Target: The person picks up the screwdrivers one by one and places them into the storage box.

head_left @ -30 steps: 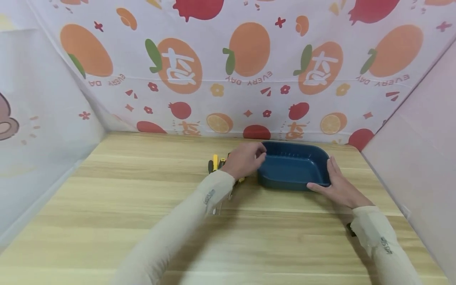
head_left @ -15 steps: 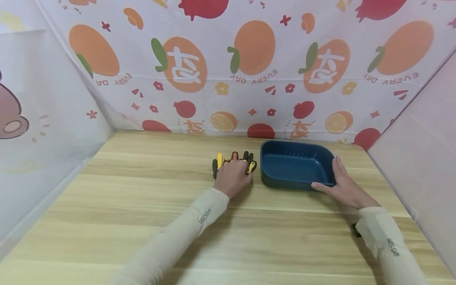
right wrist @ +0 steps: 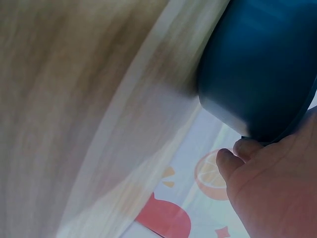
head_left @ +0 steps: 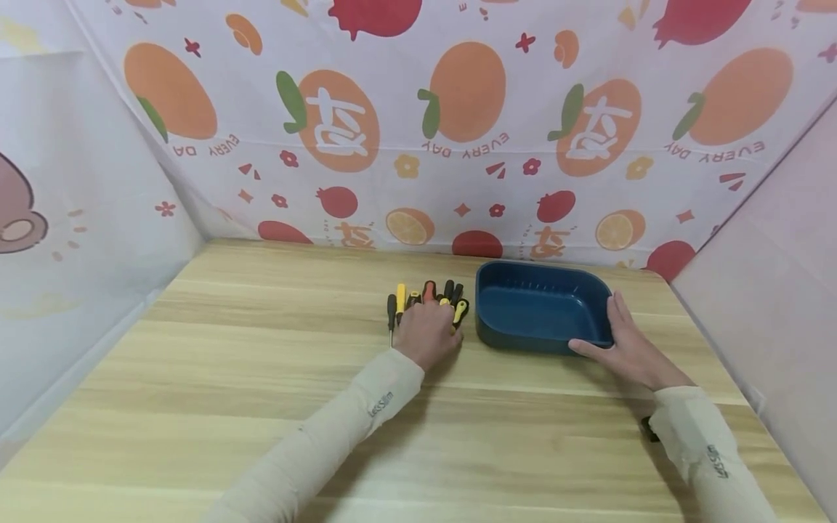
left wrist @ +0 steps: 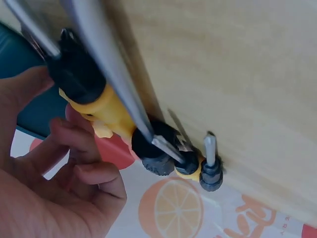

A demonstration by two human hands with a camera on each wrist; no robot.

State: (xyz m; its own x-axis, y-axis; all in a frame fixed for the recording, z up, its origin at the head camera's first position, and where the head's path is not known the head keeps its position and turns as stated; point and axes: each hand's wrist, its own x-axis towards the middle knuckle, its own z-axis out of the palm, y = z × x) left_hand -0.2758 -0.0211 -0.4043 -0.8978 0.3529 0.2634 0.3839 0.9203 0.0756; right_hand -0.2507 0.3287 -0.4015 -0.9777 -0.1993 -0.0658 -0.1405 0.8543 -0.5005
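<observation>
Nearest, your left sleeve (head_left: 323, 439) lies above the wooden surface (head_left: 163, 378). Your right hand (head_left: 633, 350) grasps the near right corner of the blue tray (head_left: 523, 342). Your left hand (head_left: 426, 334) is at the tools (head_left: 429, 291), just left of the tray; its fingers bend near a yellow-and-black handle (left wrist: 111, 113), but whether they grasp it, I cannot tell. Behind hangs a fruit-printed cloth (head_left: 392, 123).
</observation>
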